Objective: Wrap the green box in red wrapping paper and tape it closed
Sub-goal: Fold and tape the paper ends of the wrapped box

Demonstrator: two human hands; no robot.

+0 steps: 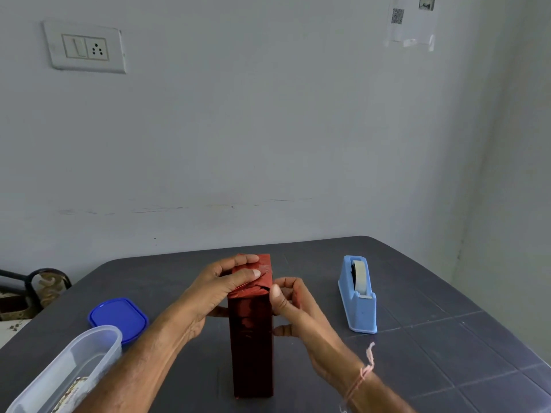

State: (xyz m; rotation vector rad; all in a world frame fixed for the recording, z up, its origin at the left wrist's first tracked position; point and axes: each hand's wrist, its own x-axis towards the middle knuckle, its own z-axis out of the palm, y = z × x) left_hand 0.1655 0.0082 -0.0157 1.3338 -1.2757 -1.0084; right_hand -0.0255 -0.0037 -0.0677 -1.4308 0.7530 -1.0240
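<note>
Left of box (252, 338), tub (100, 333), patterned item (71, 390) inside

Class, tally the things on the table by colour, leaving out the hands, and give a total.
Red: 1, the wrapped box
Blue: 2, the tape dispenser and the lid
Clear: 1, the plastic container
Total: 4

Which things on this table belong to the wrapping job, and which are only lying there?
Belong to the job: red-wrapped box, tape dispenser, left hand, right hand.
Only lying there: blue lid, clear container.
</note>
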